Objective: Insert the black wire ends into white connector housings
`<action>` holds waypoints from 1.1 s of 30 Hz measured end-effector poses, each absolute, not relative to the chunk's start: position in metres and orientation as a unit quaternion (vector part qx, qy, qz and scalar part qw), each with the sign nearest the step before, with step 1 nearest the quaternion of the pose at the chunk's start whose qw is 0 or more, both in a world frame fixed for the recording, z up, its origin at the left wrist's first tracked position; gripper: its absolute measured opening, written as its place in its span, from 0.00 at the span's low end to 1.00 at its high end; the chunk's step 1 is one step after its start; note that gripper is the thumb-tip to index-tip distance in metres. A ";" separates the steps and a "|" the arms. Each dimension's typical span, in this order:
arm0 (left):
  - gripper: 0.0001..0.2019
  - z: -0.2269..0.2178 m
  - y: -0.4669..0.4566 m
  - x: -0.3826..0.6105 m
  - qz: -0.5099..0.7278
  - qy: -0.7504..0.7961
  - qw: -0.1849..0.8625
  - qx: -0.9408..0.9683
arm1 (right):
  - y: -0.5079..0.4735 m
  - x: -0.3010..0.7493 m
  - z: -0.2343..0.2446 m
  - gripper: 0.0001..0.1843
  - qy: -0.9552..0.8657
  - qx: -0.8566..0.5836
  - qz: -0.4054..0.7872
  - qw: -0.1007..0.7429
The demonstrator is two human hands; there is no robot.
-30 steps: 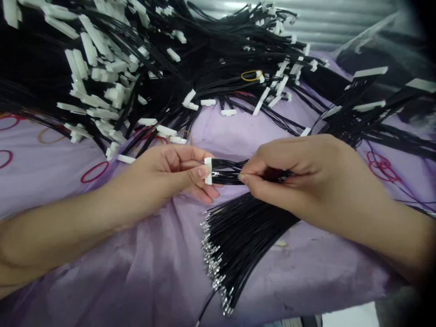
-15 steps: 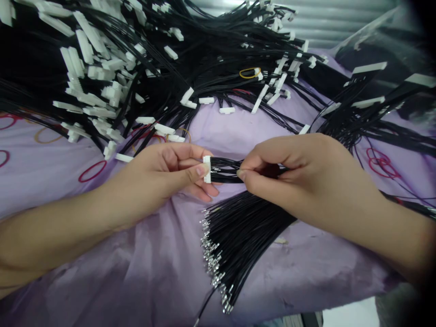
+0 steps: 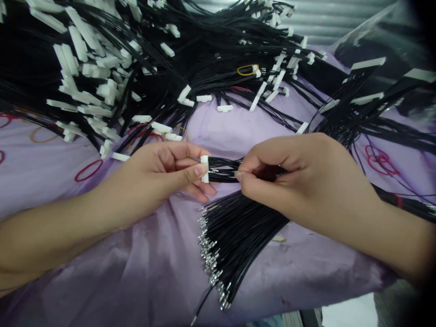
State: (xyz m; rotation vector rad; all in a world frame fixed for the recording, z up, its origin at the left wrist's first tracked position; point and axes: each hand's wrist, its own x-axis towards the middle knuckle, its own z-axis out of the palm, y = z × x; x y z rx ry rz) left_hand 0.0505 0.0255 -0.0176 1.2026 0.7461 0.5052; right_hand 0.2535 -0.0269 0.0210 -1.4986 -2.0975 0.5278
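Note:
A white connector housing (image 3: 205, 175) is pinched between the thumb and fingers of my left hand (image 3: 170, 170). Black wires (image 3: 223, 178) run from it to the right, into the closed fingers of my right hand (image 3: 289, 175). Between the hands, small metal terminals (image 3: 213, 170) show at a wire end close behind the housing. My right thumb and forefinger press together on wire there; how many wires they grip is hidden. Below both hands a fanned bundle of black wires (image 3: 241, 231) lies with its crimped metal tips pointing left.
Behind my hands lies a large heap of black wire harnesses (image 3: 204, 45) with white connectors. More harnesses (image 3: 368, 102) lie at the right. Red rubber bands (image 3: 88, 170) and yellow ones rest on the purple cloth (image 3: 143, 272). A white sheet (image 3: 350, 313) shows at the bottom edge.
The whole view has shifted slightly, so things sit a little further left. Both hands keep the same hold, and the terminals by the housing have barely moved.

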 end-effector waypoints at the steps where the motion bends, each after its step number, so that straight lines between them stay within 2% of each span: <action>1: 0.06 -0.018 0.026 0.051 0.230 0.340 0.729 0.548 | -0.027 0.253 0.020 0.08 -0.771 -0.552 0.193 0.252; 25: 0.06 -0.014 0.024 0.053 0.224 0.358 0.719 0.552 | -0.024 0.255 0.020 0.08 -0.755 -0.535 0.258 0.277; 33: 0.06 -0.014 0.024 0.050 0.217 0.356 0.728 0.545 | -0.026 0.256 0.018 0.08 -0.809 -0.505 0.159 0.255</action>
